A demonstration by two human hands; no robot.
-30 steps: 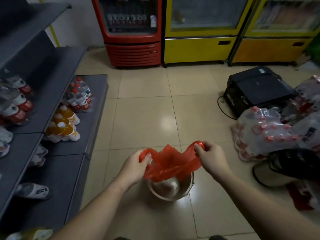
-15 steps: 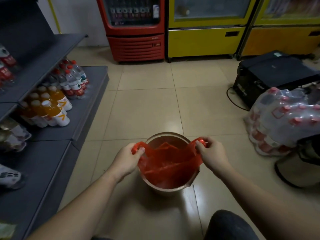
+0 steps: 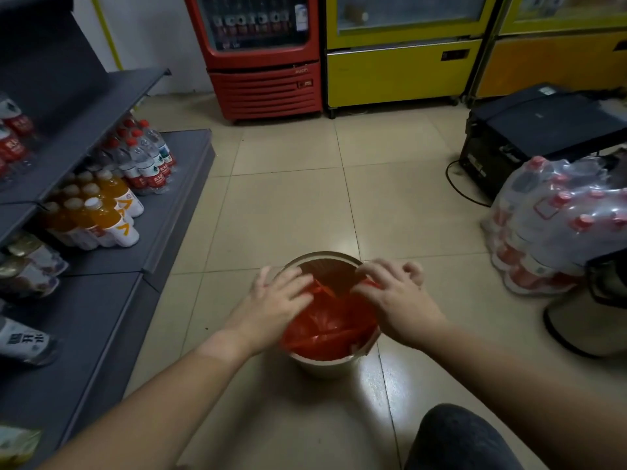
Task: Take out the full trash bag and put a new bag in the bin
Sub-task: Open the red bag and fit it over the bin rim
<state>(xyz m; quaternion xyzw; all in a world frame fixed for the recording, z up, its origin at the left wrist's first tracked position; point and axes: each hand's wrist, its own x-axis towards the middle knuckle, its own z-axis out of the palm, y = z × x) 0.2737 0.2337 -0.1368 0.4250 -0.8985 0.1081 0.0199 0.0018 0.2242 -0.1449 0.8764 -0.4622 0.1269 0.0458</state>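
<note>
Floor tiles [image 3: 281, 212] of pale beige fill most of the view. Along the far wall stand a red drinks cooler [image 3: 263, 56], a yellow cooler [image 3: 403, 52] beside it, and an orange-fronted one [image 3: 559, 59] at the right edge. Grey shelving [image 3: 112, 266] runs down the left side, carrying clear water bottles with red caps [image 3: 146, 157] and orange juice bottles [image 3: 101, 212] in front of them. On the right, a black case [image 3: 543, 120] lies on the floor, and just in front of it sits a shrink-wrapped pack of red-capped bottles [image 3: 556, 225].

Near the bottom centre a small round bin [image 3: 330, 366] stands on the floor with a red bag [image 3: 325, 327] inside it; the bag covers the near part of the opening, while the dark inner wall shows at the far side. The left hand [image 3: 274, 300] lies flat on the bag at the bin's left rim, fingers spread and extended. The right hand [image 3: 397, 293] is at the right rim, its thumb and forefinger pinching the bag's edge, the other fingers loosely curled above. A dark-clothed knee [image 3: 458, 439] shows at the lower right.
</note>
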